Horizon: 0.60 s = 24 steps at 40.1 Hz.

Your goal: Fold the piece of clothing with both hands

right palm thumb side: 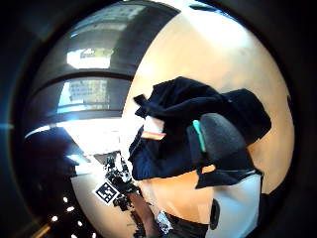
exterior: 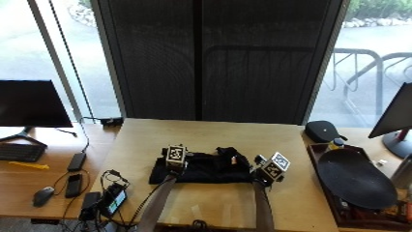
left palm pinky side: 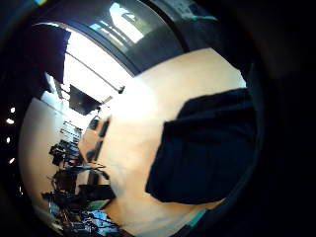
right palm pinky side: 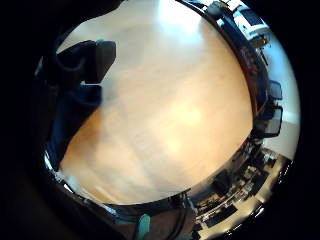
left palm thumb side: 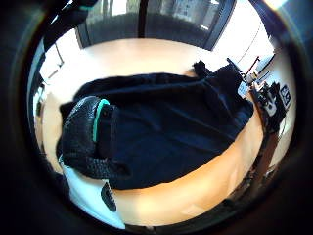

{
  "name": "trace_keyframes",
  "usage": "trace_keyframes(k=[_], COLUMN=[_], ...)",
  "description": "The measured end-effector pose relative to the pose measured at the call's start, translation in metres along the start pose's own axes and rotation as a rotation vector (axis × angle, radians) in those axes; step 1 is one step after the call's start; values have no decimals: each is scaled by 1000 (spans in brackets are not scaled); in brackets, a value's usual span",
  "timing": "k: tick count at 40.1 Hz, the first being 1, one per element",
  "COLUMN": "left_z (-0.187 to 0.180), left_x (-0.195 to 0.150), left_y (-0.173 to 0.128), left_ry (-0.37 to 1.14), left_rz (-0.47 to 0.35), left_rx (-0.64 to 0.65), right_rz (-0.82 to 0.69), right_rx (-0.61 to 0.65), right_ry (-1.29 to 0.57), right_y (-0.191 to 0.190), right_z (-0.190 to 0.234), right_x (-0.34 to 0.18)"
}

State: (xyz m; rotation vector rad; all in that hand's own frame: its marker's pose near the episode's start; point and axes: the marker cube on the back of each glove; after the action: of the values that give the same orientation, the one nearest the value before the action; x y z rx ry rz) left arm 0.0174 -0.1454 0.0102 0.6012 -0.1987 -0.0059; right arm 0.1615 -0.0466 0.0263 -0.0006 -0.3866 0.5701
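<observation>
Pale wood table [exterior: 212, 140] carries everything, with the dark garment [exterior: 203, 170] lying flat near its front edge, already gathered into a wide, low band with a bunched bit of cloth rising at its far edge. It sits between the two forearms, which suggests the fold is well along and the person is squaring it up rather than starting.

To the side, apart from the work, a dark oval dish [exterior: 355, 177] rests in a tray [exterior: 315, 154], and a monitor [exterior: 33, 104] stands on the neighbouring desk, none of it touching the cloth.

Each hand is placed at one end of the band, probably so both ends can be lifted or turned together. The left hand [exterior: 172, 166] is at the left end; its palm views look down on the dark cloth lying on the wood, but whether its fingers are curled on it I cannot tell. The right hand [right palm thumb side: 218, 136] is at the right end, and its thumb-side view shows gloved fingers with cloth draped about them, so I judge it grasps the garment.
</observation>
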Motion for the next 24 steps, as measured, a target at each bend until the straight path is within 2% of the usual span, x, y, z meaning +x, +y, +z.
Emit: trace_keyframes(k=[4, 8, 11, 14, 21, 24], left_z=[27, 43, 53, 61, 67, 66], left_x=[10, 30, 35, 36, 40, 41], left_y=[19, 47, 62, 67, 70, 71], left_ry=[96, 233, 243, 231, 247, 239], left_rz=[-36, -66, -82, -92, -71, -77], left_rx=[-182, -469, -616, -663, -680, -690], right_rz=[76, 132, 163, 180, 224, 141], right_rx=[-106, -239, -276, -257, -149, -142], right_ry=[17, 44, 71, 74, 272, 182], right_y=[16, 15, 12, 18, 10, 8], right_z=[8, 29, 39, 37, 38, 40], right_x=[10, 19, 21, 14, 15, -5])
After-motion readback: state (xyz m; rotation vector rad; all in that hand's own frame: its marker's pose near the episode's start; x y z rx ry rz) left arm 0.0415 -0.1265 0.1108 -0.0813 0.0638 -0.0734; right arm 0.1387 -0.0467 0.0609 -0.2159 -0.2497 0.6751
